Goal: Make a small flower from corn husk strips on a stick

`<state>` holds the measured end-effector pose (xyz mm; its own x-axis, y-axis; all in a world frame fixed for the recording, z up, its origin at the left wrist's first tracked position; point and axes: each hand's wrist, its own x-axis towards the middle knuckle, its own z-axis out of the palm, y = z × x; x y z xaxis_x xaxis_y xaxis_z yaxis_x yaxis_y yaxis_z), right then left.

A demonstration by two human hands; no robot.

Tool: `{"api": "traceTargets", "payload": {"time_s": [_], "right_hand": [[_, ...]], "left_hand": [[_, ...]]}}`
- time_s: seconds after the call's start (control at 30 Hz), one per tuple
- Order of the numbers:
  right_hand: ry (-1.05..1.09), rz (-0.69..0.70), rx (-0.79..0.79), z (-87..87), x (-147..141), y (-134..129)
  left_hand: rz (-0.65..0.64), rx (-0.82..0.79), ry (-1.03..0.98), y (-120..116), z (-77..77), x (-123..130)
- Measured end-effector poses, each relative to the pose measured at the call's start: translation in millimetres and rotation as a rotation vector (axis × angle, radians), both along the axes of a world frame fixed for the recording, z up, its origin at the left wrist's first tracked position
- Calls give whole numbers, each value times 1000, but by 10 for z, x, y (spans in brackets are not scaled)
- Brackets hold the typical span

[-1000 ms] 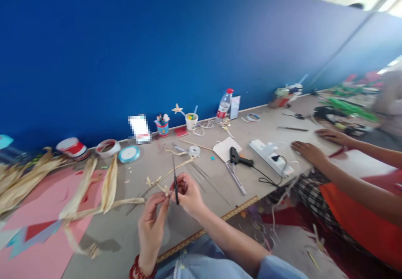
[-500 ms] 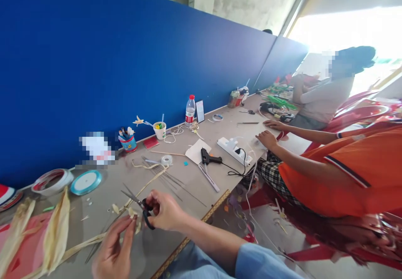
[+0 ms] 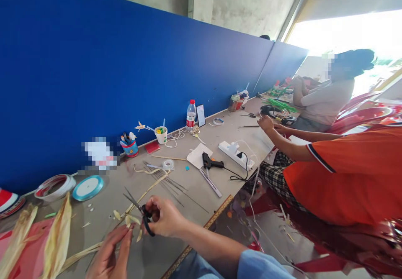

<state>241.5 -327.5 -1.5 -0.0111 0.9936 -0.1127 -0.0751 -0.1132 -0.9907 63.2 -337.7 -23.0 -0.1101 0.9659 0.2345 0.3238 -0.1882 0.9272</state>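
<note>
Left hand (image 3: pixel 109 249): pinching a small pale petal piece (image 3: pixel 128 220) between thumb and finger; exact contact partly hidden
Petal piece: at the left fingertips, low over the near tabletop (image 3: pixel 157 254); other slim petals just beside
Right hand (image 3: pixel 165 216): gripping the handles of black scissors (image 3: pixel 141 209); close to the petal piece
Scissors: blades slightly parted, pointing away over the table; not on the petal
Petal work: probably positioning by fingertip, scissors kept ready in the grip; no cut visible
Blade control: if cutting, calls for turning the tips back to the petal, fingertips clear; otherwise a steady pinch
Wires (image 3: pixel 173 180): lying loose beyond the scissors; untouched
Glue gun (image 3: pixel 212 161): farther right, partly over white card (image 3: pixel 194 157); untouched
</note>
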Motion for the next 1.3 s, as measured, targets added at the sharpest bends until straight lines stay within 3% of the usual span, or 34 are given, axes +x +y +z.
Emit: {"api": "traceTargets", "payload": {"time_s": [0.23,0.5,1.03,1.3], "right_hand": [[-5,134,55,-80,129,-140],[-112,382,-17,-186,282,-270],[-33,479,-166,40,330,-337],[-43,440,-178,-17,344,-372]], "left_hand": [[-95,197,-23,-40,152,-16],[-50,225,-73,20,350,52],[-20,311,86,20,470,-3],[4,330,122,15,499,9]]}}
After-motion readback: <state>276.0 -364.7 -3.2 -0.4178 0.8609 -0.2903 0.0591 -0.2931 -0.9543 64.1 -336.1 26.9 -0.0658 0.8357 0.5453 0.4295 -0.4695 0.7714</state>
